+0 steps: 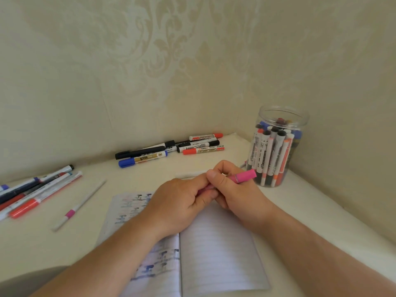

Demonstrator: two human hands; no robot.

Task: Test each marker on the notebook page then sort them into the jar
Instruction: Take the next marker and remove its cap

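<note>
Two bare hands meet above an open notebook (218,249) on a pale table (321,215). Together they hold a pink marker (244,176) over the far edge of the notebook. Its long axis runs left to right, nearly level, and its blunt pink end points right, toward the jar (276,146). The left hand (177,202) curls its fingers round the marker's left part, hiding that end. The right hand (231,189) grips the middle, thumb on top.

The notebook's right page is lined and unmarked; the left page carries blurred rows of dark blue and grey ink marks.

The jar is clear, round and upright, standing far right in the wall corner. It is packed with markers on end, mostly white barrels with black, blue, red and orange caps.

Loose markers (171,150) lie in a cluster by the far wall, with black, blue and red caps. Another bunch (32,195) lies at the left edge. A thin white pen (77,207) with a pink band lies slanted between that bunch and the notebook. The wall has cream patterned wallpaper (171,50).
</note>
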